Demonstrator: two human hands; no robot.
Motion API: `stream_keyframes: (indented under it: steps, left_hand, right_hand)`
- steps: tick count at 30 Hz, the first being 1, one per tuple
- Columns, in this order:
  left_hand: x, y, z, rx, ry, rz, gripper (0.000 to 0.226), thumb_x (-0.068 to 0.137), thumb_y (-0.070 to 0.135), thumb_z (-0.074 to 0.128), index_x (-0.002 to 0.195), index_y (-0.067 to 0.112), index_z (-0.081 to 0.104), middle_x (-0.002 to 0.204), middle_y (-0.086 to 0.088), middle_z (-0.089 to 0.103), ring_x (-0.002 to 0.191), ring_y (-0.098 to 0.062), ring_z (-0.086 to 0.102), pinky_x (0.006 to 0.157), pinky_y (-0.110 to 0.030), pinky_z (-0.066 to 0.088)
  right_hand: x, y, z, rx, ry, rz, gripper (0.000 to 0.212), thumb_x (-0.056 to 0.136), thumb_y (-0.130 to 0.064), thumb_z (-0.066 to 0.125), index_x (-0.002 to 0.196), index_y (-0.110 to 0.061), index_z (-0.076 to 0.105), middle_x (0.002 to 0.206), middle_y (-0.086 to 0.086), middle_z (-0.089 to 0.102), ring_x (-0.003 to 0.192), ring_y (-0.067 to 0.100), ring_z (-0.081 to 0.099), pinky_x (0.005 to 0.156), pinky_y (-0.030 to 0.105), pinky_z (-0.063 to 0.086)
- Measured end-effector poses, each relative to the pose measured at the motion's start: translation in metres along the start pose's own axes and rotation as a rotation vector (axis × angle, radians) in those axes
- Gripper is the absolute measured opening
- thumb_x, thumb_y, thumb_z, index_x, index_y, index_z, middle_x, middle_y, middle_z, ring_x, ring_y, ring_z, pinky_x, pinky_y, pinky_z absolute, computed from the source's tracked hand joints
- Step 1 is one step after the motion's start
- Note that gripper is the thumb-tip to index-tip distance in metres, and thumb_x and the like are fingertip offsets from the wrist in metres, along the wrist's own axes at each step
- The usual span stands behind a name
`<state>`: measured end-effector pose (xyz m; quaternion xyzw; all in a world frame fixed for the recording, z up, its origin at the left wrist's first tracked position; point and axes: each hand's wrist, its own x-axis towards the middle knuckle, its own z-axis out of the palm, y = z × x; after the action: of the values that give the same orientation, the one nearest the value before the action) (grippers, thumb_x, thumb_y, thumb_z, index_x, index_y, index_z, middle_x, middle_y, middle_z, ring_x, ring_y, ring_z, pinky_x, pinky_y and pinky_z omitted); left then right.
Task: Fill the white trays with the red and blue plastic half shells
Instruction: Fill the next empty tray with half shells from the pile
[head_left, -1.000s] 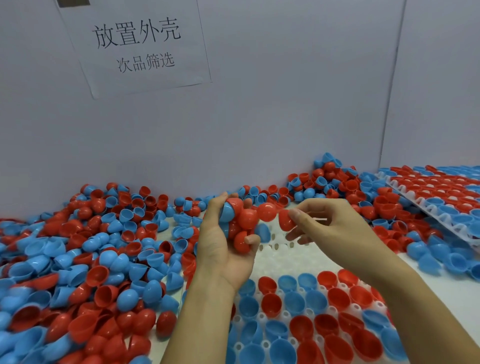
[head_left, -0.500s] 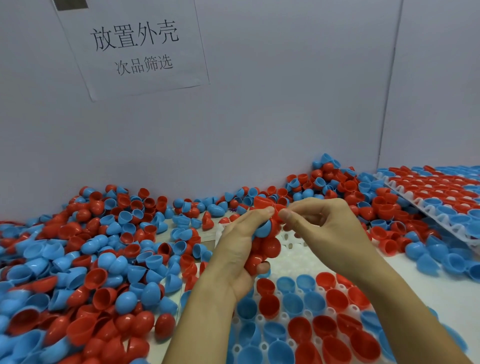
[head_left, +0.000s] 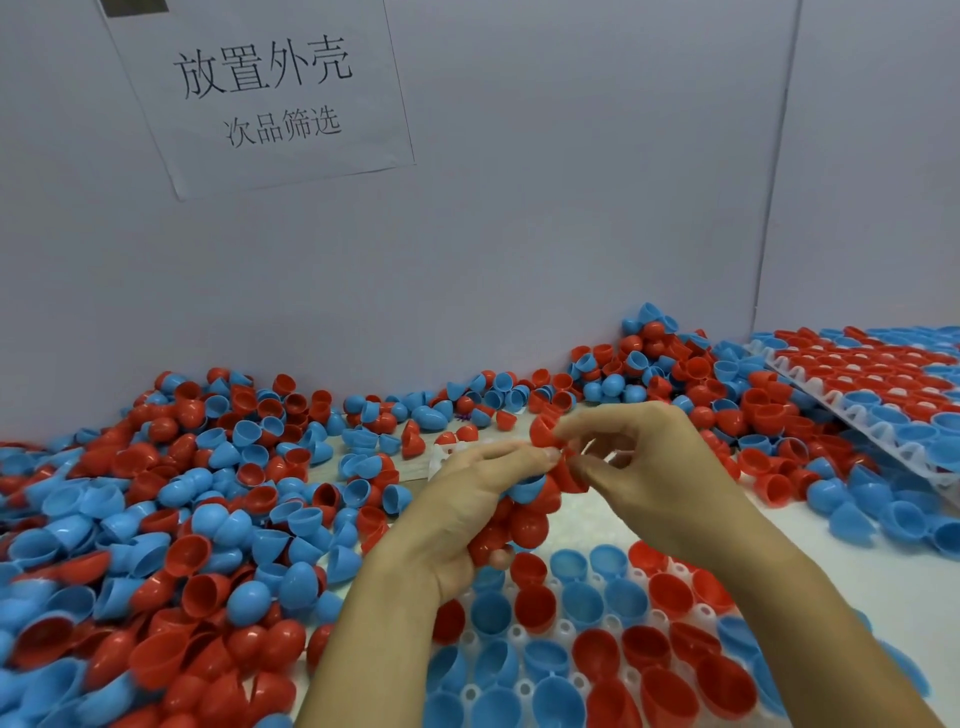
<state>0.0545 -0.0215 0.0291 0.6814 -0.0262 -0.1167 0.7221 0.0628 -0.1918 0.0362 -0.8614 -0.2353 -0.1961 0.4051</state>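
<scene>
White tabletop boxed in by pale walls, a paper sign (head_left: 270, 88) with printed characters hanging on the back wall.

Nearest: white tray (head_left: 644, 571) sitting under both forearms, its near pockets already filled with red and blue shells, open side up. A few pockets in the row closest to the hands are showing empty, and the far end is lying hidden behind the hands.

Above it, left hand (head_left: 467, 514) is cupping a handful of shells (head_left: 524, 514), mostly red with a blue one on top, fingers curled around the bunch. Right hand (head_left: 649, 467) is pinching one red shell (head_left: 566, 475) between thumb and forefinger, right at the left fingertips; the other fingers are hanging loosely curled.

Handling, my read: thin hard plastic, very light, smooth and a bit slippery, nesting into each other. Pinching at the rim looks the safest hold; the domed back would likely be slipping out. Probably not fragile.

Looks: glossy little domes, hollow inside, solid red or solid blue.

Further out: loose shell pile (head_left: 171, 493) covering the table to the left and along the back wall. Far right, a second tray (head_left: 862, 415) is lying tilted on the pile, looking fully loaded.
</scene>
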Motion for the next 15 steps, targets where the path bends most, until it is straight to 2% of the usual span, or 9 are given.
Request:
stream_keyframes:
  steps: [3, 6, 9, 12, 13, 15]
  left_hand:
    - [0.003, -0.001, 0.001, -0.054, 0.083, 0.009, 0.013, 0.084, 0.036, 0.076, 0.092, 0.026, 0.081, 0.077, 0.0, 0.07, 0.049, -0.007, 0.054, 0.035, -0.019, 0.033]
    - [0.005, -0.001, -0.001, -0.096, 0.157, 0.012, 0.017, 0.082, 0.035, 0.077, 0.095, 0.024, 0.081, 0.073, 0.004, 0.072, 0.048, -0.006, 0.055, 0.034, -0.019, 0.033]
    - [0.005, -0.001, -0.003, -0.12, 0.169, 0.014, 0.017, 0.083, 0.034, 0.076, 0.096, 0.024, 0.081, 0.072, 0.004, 0.073, 0.049, -0.006, 0.056, 0.034, -0.019, 0.034]
    - [0.005, -0.001, -0.004, -0.123, 0.171, 0.012, 0.016, 0.083, 0.036, 0.077, 0.094, 0.026, 0.081, 0.079, 0.001, 0.075, 0.049, -0.006, 0.057, 0.035, -0.018, 0.034]
    - [0.005, -0.001, -0.004, -0.121, 0.174, 0.011, 0.017, 0.082, 0.037, 0.077, 0.095, 0.026, 0.081, 0.082, 0.0, 0.075, 0.049, -0.006, 0.058, 0.035, -0.018, 0.035]
    - [0.005, -0.001, -0.004, -0.123, 0.181, 0.009, 0.019, 0.081, 0.038, 0.077, 0.096, 0.027, 0.081, 0.083, 0.0, 0.072, 0.048, -0.006, 0.058, 0.035, -0.018, 0.035]
  right_hand:
    - [0.001, 0.006, -0.011, 0.003, 0.044, 0.087, 0.024, 0.089, -0.005, 0.069, 0.101, -0.024, 0.075, 0.079, -0.015, 0.07, 0.077, -0.004, 0.068, 0.067, 0.01, 0.054]
    - [-0.002, 0.022, -0.039, -0.049, 0.025, 0.296, 0.018, 0.088, -0.011, 0.07, 0.098, -0.026, 0.072, 0.078, -0.017, 0.07, 0.074, -0.006, 0.068, 0.059, 0.009, 0.051]
    - [-0.009, 0.043, -0.066, -0.29, -0.077, 0.558, 0.014, 0.088, -0.013, 0.072, 0.099, -0.02, 0.074, 0.087, -0.008, 0.071, 0.081, 0.005, 0.067, 0.067, 0.018, 0.052]
    - [-0.015, 0.055, -0.077, -0.435, -0.243, 0.775, 0.017, 0.089, -0.007, 0.07, 0.103, -0.015, 0.076, 0.092, -0.001, 0.069, 0.082, 0.013, 0.064, 0.062, 0.02, 0.053]
    - [-0.015, 0.056, -0.078, -0.46, -0.29, 0.82, 0.019, 0.089, -0.007, 0.069, 0.105, -0.013, 0.076, 0.092, -0.001, 0.067, 0.084, 0.014, 0.064, 0.065, 0.022, 0.054]
    - [-0.016, 0.057, -0.08, -0.486, -0.35, 0.881, 0.022, 0.091, -0.007, 0.067, 0.11, -0.012, 0.075, 0.101, 0.002, 0.068, 0.094, 0.018, 0.064, 0.082, 0.029, 0.056]
